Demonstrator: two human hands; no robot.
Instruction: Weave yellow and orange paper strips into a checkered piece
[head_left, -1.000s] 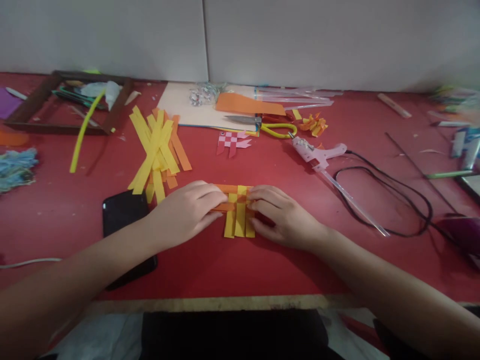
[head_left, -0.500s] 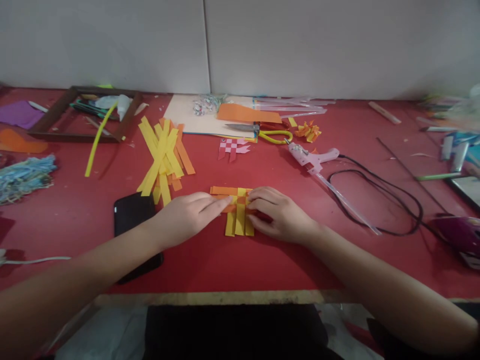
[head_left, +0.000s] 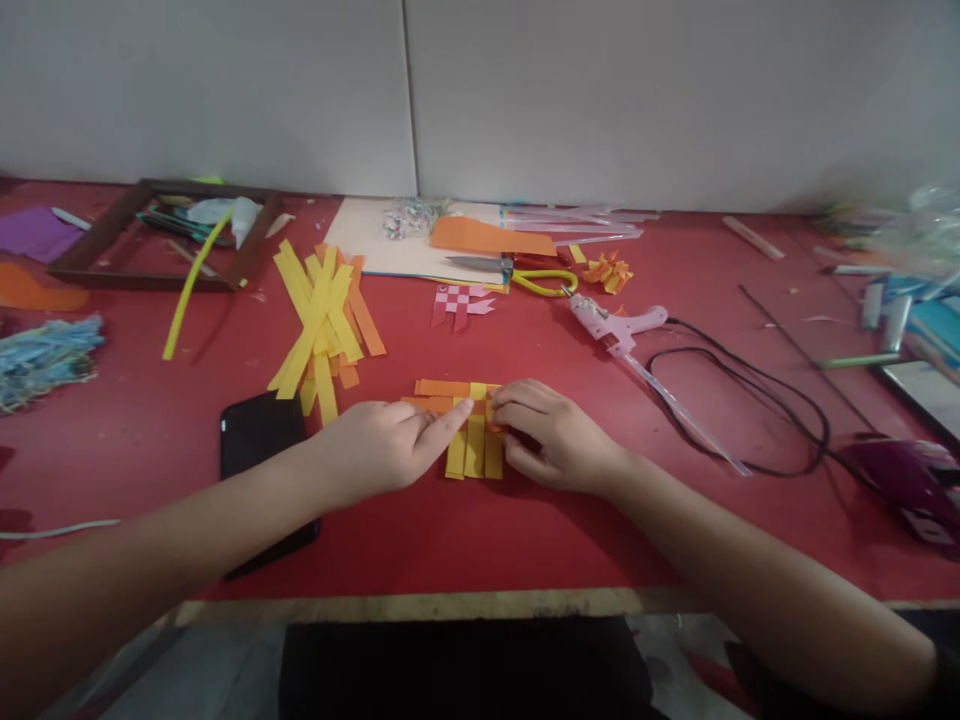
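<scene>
Yellow and orange paper strips are interlaced into a small woven paper piece (head_left: pixel 475 455) on the red table in front of me. My left hand (head_left: pixel 394 440) presses on its left part, thumb stretched over the weave and the other fingers curled by the orange strips (head_left: pixel 435 388). At the opposite edge, my right hand (head_left: pixel 555 435) grips the strips with bent fingers, whose tips are partly hidden. Beyond the hands lies a pink checked paper fish (head_left: pixel 454 305). A heap of loose yellow and orange strips (head_left: pixel 319 320) is to the left.
A black phone (head_left: pixel 262 440) lies under my left forearm. Yellow-handled scissors (head_left: pixel 544 282), a pink glue gun (head_left: pixel 619 328) with a looping black cord, and an orange paper sheet (head_left: pixel 491 237) are farther back. A brown frame (head_left: pixel 112 275) holds small tools at the back left.
My left thumb has shifted slightly right across the weave, and the left fingers have curled more. My right hand stays at the right edge. The whole view has shifted slightly.
</scene>
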